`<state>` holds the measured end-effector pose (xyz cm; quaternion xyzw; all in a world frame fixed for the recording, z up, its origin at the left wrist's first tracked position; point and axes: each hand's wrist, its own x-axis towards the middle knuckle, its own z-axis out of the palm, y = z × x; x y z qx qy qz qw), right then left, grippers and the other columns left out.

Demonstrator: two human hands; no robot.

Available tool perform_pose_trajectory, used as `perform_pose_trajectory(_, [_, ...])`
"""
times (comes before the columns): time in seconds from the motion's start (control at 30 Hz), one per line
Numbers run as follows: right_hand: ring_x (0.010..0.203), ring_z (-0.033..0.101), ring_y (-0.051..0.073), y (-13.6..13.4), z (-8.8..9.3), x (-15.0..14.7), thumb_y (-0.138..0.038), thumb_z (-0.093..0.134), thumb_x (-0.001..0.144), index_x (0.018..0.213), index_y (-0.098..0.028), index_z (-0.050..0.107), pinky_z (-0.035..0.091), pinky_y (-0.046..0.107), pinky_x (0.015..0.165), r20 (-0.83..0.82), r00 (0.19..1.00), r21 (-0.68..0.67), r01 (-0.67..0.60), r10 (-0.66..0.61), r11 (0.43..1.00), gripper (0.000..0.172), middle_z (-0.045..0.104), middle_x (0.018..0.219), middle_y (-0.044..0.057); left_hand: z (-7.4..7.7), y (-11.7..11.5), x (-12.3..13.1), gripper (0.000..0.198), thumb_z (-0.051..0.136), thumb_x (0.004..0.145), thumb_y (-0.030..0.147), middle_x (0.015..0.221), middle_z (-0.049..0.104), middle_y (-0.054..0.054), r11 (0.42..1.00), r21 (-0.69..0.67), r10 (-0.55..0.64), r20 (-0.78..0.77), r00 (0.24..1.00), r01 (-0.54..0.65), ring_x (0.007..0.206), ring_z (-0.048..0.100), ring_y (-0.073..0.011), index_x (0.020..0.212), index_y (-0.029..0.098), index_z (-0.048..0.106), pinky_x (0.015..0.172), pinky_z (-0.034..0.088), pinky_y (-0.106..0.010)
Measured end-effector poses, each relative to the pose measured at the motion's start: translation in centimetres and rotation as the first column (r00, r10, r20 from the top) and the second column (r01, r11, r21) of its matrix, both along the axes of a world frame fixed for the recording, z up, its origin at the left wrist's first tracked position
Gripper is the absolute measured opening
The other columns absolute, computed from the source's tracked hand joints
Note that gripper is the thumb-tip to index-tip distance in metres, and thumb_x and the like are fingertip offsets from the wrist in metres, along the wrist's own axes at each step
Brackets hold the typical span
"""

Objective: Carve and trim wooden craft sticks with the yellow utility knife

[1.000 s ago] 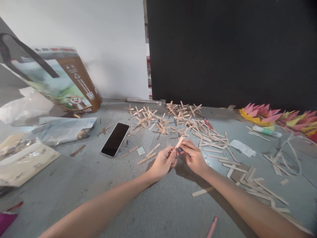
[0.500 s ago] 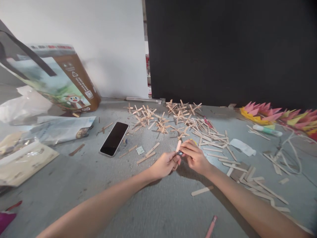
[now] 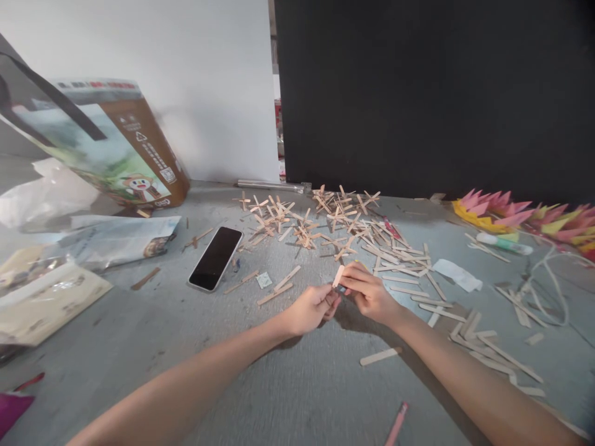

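My left hand and my right hand meet above the grey table. A short pale wooden stick stands up between their fingertips, pinched by my right fingers. The fingers of my left hand are closed at its lower end, by a small dark bluish item mostly hidden by the fingers. Just beyond my hands lie wooden sticks joined in crossed, star-like shapes. Loose flat sticks spread to the right, and a single stick lies below my right wrist.
A black phone lies left of my hands. Behind it stands a printed bag, with plastic packets before it. A pink pencil is at the front edge. Pink and yellow paper shapes, a glue tube and a white cable are at right.
The short stick between my fingers leans slightly more to the right. Both hands keep nearly the same place, and the rest of the view has shifted only slightly.
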<state>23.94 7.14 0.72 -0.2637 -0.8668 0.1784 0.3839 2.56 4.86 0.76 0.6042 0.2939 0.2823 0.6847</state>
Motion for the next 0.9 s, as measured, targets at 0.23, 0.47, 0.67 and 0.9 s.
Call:
perform_pose_trajectory(0.23, [0.095,0.052,0.025,-0.34,0.43,-0.06,0.000,0.043,0.098,0.106,-0.021,0.065,0.047,0.042,0.083,0.039,0.999,0.030,0.001,-0.002,1.000,0.031,0.063,0.093,0.008,-0.24,0.03,0.01,0.039,0.045,0.100,0.053,0.061,0.033,0.009,0.997,0.080,0.006,-0.064,0.998,0.000,0.053,0.028,-0.0078,0.078,0.022,0.038,0.052,0.028,-0.022])
perform_pose_trajectory(0.47, [0.095,0.054,0.026,-0.45,0.23,0.06,-0.001,0.043,0.096,0.109,-0.021,0.066,0.049,0.043,0.083,0.047,0.999,0.059,0.016,-0.019,0.998,0.033,0.066,0.095,0.009,-0.20,-0.07,-0.03,0.035,0.039,0.103,0.046,0.061,0.036,0.008,0.986,0.168,0.018,-0.072,0.997,-0.006,0.054,0.032,-0.0084,0.078,0.022,0.040,0.053,0.030,-0.023])
perform_pose_trajectory(0.67, [0.095,0.054,0.026,-0.17,0.01,0.39,0.000,0.042,0.097,0.114,-0.022,0.064,0.048,0.043,0.083,0.026,1.000,0.054,-0.009,0.008,0.999,0.035,0.065,0.097,0.009,0.06,-0.24,-0.05,0.041,0.037,0.104,0.054,0.062,0.034,0.008,0.987,0.160,0.022,-0.053,0.998,-0.013,0.054,0.030,-0.0085,0.077,0.023,0.036,0.053,0.028,-0.023])
perform_pose_trajectory(0.9, [0.095,0.053,0.025,-0.39,-0.04,0.29,0.001,0.041,0.096,0.110,-0.021,0.063,0.047,0.043,0.083,0.048,0.999,0.032,-0.009,0.007,0.999,0.034,0.064,0.096,0.009,0.32,-0.46,-0.11,0.043,0.037,0.104,0.055,0.061,0.037,0.008,0.979,0.203,0.030,-0.102,0.994,-0.009,0.053,0.034,-0.0087,0.075,0.023,0.035,0.054,0.031,-0.024])
